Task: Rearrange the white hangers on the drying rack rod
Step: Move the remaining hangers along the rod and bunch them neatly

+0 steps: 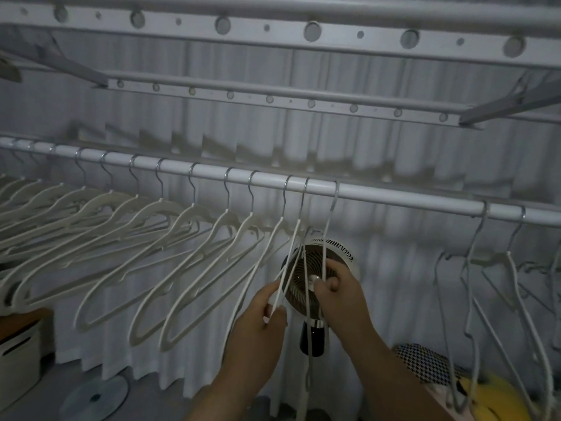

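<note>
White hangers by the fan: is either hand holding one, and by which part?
Left hand pinches one white hanger by its arm; right hand grips the neighbouring hanger by its arm. Both hook on the rod.

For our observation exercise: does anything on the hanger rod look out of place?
Left hangers hang evenly spaced, but three hangers bunch together where the left hand and right hand grip them; then the rod is bare before the right hangers.
</note>
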Demonstrator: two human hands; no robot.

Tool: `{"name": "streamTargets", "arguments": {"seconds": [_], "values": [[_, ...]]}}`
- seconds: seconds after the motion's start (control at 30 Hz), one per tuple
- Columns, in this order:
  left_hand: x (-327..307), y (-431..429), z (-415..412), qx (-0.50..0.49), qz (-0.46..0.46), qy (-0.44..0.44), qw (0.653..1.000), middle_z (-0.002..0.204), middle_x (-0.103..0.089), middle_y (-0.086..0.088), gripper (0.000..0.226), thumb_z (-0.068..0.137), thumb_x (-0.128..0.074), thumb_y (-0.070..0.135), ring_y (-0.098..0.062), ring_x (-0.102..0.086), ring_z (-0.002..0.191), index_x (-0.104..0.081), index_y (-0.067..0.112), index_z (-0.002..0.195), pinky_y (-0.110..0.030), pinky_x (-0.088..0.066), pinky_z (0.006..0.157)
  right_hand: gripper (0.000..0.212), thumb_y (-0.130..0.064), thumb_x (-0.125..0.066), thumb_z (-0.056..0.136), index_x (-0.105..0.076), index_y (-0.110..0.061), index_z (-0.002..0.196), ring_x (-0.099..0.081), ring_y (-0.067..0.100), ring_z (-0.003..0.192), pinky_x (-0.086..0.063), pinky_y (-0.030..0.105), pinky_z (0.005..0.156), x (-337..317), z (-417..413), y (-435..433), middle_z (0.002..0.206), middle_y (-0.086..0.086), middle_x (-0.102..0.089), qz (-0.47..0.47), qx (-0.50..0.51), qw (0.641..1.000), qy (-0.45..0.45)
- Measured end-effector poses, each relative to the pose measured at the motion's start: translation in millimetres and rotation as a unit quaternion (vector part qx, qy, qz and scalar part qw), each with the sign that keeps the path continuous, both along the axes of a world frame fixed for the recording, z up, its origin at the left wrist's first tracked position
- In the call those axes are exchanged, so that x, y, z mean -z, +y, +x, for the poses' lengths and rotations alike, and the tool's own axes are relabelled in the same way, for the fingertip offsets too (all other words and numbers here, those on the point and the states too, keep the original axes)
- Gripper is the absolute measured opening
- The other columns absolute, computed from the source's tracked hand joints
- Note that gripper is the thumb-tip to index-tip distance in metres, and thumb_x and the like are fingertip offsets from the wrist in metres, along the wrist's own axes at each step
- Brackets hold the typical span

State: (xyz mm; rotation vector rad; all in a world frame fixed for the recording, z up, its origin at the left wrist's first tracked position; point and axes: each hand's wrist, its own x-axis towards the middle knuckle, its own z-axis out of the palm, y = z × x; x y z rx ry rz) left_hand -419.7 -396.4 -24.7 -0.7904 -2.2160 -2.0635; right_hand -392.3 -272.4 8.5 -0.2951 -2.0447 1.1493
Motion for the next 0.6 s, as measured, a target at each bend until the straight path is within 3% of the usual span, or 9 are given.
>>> {"name": "streamTargets", "arguments": {"seconds": [0.07, 0.17, 0.23, 0.37, 0.5, 0.6], "values": [[0, 2, 0, 0.005, -0.004, 0.001, 1.0, 0.078, -0.054, 0.001, 0.033, 0.093, -0.044, 0.019, -0.005, -0.041, 0.047, -0.039, 0.051, 0.102, -0.017, -0.037, 0.046, 0.03, 0.0, -0.05, 0.086, -0.058, -0.01, 0.113, -0.042, 0.002, 0.035, -0.033, 0.007, 0.04, 0, -1, 1, 0.034, -0.007, -0.039, -0.004, 0.005, 1.0, 0.004], [0, 5, 3, 0.01, 0.003, 0.005, 1.0, 0.072, -0.053, 0.004, 0.039, 0.093, -0.044, 0.016, -0.002, -0.044, 0.043, -0.039, 0.054, 0.094, -0.015, -0.04, 0.047, 0.029, -0.001, -0.05, 0.085, -0.06, -0.012, 0.111, -0.045, -0.001, 0.038, -0.037, 0.006, 0.043, 1, 1, 4, 0.039, -0.007, -0.039, 0.004, 0.011, 1.0, 0.006], [-1, 6, 5, 0.011, 0.009, 0.014, 1.0, 0.07, -0.053, 0.005, 0.044, 0.092, -0.045, 0.013, -0.003, -0.045, 0.044, -0.041, 0.057, 0.089, -0.017, -0.043, 0.051, 0.03, 0.0, -0.049, 0.085, -0.06, -0.014, 0.109, -0.048, -0.004, 0.041, -0.041, 0.009, 0.047, 1, 5, 7, 0.04, -0.008, -0.043, -0.003, 0.009, 1.0, 0.007], [-3, 10, 9, 0.002, 0.014, 0.023, 1.0, 0.072, -0.053, 0.013, 0.046, 0.092, -0.045, 0.012, -0.001, -0.053, 0.055, -0.043, 0.058, 0.084, -0.008, -0.039, 0.046, 0.03, 0.005, -0.045, 0.084, -0.06, -0.009, 0.106, -0.045, -0.003, 0.039, -0.036, 0.004, 0.043, 2, 13, 13, 0.036, -0.009, -0.045, -0.005, 0.003, 1.0, 0.018], [-4, 17, 14, 0.015, 0.037, 0.028, 0.999, 0.065, -0.053, 0.007, 0.047, 0.091, -0.046, 0.009, 0.005, -0.05, 0.047, -0.044, 0.056, 0.085, -0.006, -0.036, 0.042, 0.035, 0.0, -0.047, 0.087, -0.055, -0.004, 0.121, -0.044, -0.004, 0.04, -0.035, 0.003, 0.042, 5, 17, 22, 0.05, -0.005, -0.038, -0.028, 0.009, 0.999, 0.021], [-3, 24, 17, 0.013, 0.044, 0.028, 0.999, 0.069, -0.055, 0.009, 0.046, 0.091, -0.046, 0.009, 0.001, -0.052, 0.051, -0.045, 0.055, 0.086, -0.007, -0.038, 0.046, 0.036, -0.001, -0.047, 0.088, -0.052, -0.004, 0.124, -0.046, -0.006, 0.04, -0.035, 0.003, 0.043, 6, 21, 27, 0.05, -0.004, -0.038, -0.033, 0.007, 0.999, 0.021]]}}
